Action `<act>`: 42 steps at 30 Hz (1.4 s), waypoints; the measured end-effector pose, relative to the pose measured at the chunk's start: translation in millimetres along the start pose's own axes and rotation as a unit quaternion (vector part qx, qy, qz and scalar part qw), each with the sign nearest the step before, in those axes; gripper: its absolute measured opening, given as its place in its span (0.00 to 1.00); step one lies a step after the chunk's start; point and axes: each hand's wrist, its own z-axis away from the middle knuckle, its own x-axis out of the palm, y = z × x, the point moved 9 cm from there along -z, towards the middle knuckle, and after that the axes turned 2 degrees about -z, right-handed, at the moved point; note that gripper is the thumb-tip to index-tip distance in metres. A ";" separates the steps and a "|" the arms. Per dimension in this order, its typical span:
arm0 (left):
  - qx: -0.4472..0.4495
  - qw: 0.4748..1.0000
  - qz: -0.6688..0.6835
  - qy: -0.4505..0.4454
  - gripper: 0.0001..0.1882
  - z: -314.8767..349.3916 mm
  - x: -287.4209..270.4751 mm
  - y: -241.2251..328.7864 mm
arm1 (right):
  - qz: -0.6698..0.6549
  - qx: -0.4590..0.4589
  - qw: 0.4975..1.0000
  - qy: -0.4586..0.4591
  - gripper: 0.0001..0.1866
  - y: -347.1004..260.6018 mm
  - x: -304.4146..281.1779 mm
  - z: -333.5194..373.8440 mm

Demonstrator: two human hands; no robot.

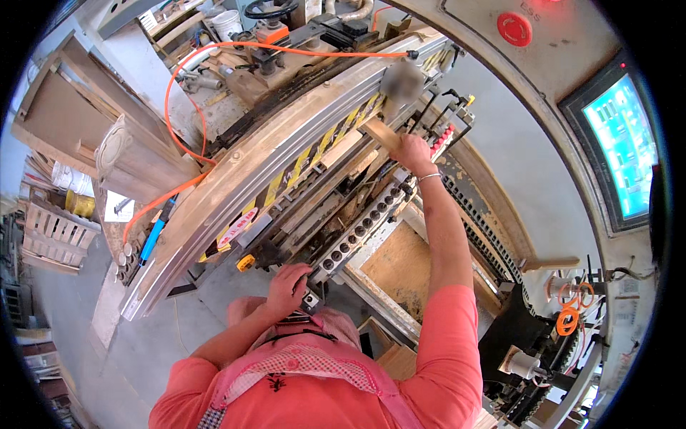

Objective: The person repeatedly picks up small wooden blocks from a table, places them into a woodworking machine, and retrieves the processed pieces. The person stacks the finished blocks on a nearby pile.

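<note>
My right hand (412,153) reaches far forward, fingers wrapped round a short wooden strip (381,134) that points away to the left. Just beyond its far end is a rounded grey machine part (402,84), which looks blurred. Close to my body, my left hand (289,287) has its fingers curled by a small metal block (310,300) at the near end of the machine. What those fingers hold, if anything, is hidden. Between the hands runs a metal bar with several round black knobs (361,230). Wooden strips (314,216) lie along the machine beside it.
A long machine beam with yellow-black striped tape (300,170) crosses on the left. An orange hose (171,89) loops over it, near a blue tool (151,239). At right stand a lit screen (623,146), a red button (514,29) and a chain track (489,239).
</note>
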 end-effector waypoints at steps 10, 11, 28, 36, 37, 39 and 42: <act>-0.023 1.000 0.011 -0.001 0.13 -1.1 2.0 -4.3 | -0.014 0.012 1.000 -0.016 0.17 -5.9 6.7 5.6; -0.025 1.000 0.013 -0.003 0.13 -1.5 0.9 -3.8 | -0.027 0.015 0.999 -0.016 0.17 -5.8 6.3 5.9; -0.041 0.999 0.015 -0.010 0.16 -3.6 3.7 -8.2 | -0.006 0.086 0.996 -0.005 0.22 -14.5 3.0 -0.2; -0.061 0.998 0.021 -0.020 0.17 -3.0 4.8 -11.3 | -0.002 0.112 0.993 -0.036 0.24 -12.2 1.5 0.0; -0.055 0.998 0.019 -0.014 0.17 -2.8 4.4 -11.1 | 0.002 0.108 0.994 -0.034 0.24 -14.1 0.0 0.3; -0.044 0.999 0.016 -0.001 0.18 -2.6 3.2 -10.1 | 0.005 0.090 0.996 -0.019 0.24 -18.1 -0.2 -0.1; -0.066 0.997 0.026 -0.020 0.19 -1.5 6.9 -14.2 | 0.022 0.067 0.997 -0.016 0.22 -18.8 1.4 -1.0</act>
